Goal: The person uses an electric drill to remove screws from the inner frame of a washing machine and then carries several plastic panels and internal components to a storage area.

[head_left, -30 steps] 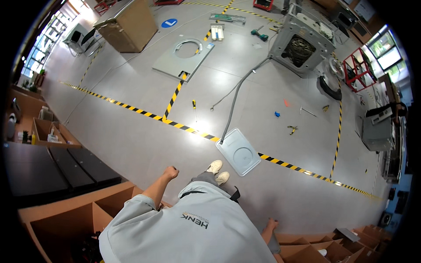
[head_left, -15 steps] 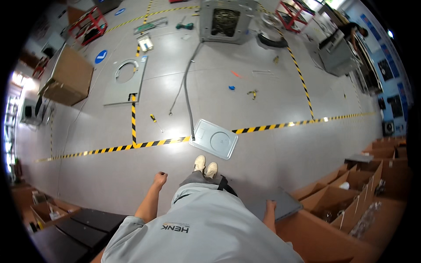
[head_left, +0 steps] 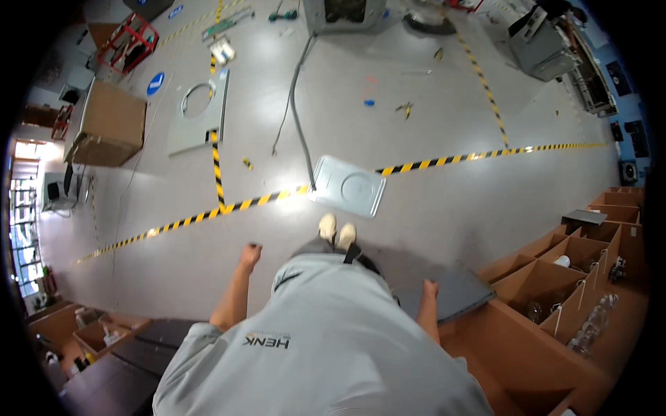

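Note:
My left hand (head_left: 250,256) hangs over the floor at my left side, its fingers curled closed. A small dark spot shows at its fingertips, too small to name. My right hand (head_left: 430,288) is low at my right side, also closed, with its inner side hidden. Behind it, in the picture, lies a flat dark grey panel (head_left: 461,295); whether the hand touches it I cannot tell. Ahead of my shoes (head_left: 336,232) a light metal panel with a round pressed ring (head_left: 347,186) lies flat on the floor, one end of a grey hose (head_left: 297,104) on its left edge.
Cardboard bins with dividers (head_left: 531,284) stand at my right, and a dark surface (head_left: 132,367) is at the lower left. Farther off are a large cardboard box (head_left: 111,125), a panel with a round hole (head_left: 208,118), a screwdriver (head_left: 248,163), pliers (head_left: 407,109) and a grey machine housing (head_left: 345,21).
My view has tilted and shifted, so the floor items sit higher in the picture and more of the bins shows. Both hands stay closed at my sides.

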